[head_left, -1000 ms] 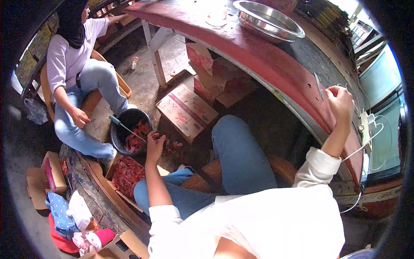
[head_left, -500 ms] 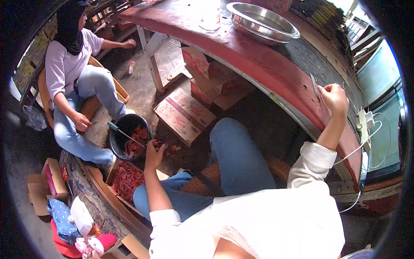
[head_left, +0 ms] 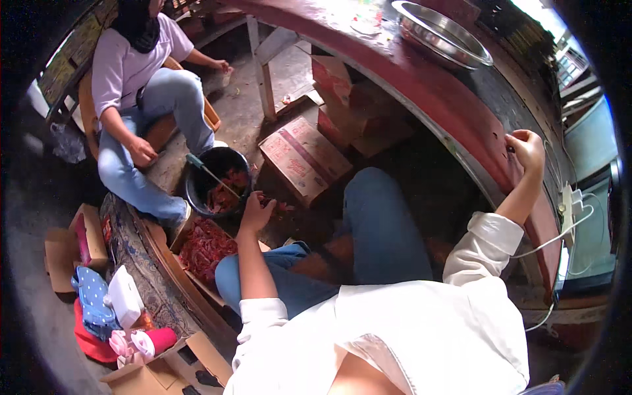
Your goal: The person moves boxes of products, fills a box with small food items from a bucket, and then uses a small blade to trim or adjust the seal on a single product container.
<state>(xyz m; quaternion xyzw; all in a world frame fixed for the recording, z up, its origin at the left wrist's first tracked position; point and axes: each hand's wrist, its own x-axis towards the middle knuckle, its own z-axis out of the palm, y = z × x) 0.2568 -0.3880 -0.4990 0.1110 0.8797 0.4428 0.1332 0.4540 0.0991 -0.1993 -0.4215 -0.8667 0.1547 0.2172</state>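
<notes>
My left hand (head_left: 258, 212) is beside the rim of a dark bucket (head_left: 191, 191), its fingers curled round something small and dark that I cannot make out. Red peelings or pieces (head_left: 225, 195) lie in the bucket, and a long stick-like tool with a blue-green handle (head_left: 195, 160) leans across it. Under my left forearm, a box holds a heap of red, shallot-like pieces (head_left: 205, 249). My right hand (head_left: 528, 150) is at the edge of the red-covered table (head_left: 454, 108), thumb and fingers pinched together. A small dark spot shows at its fingertips; what it is stays unclear.
Across the bucket sits a person (head_left: 135, 85) on a low chair. A steel basin (head_left: 447, 36) stands on the table; cartons (head_left: 306, 158) are beneath. White cables and a power strip (head_left: 567, 207) hang at right. A polka-dot pouch (head_left: 97, 303) and pink cup (head_left: 158, 341) lie lower left.
The whole view has shifted, so the scene sits farther right. A thin, flat piece seen at my right fingertips earlier no longer shows. My left hand stays by the bucket.
</notes>
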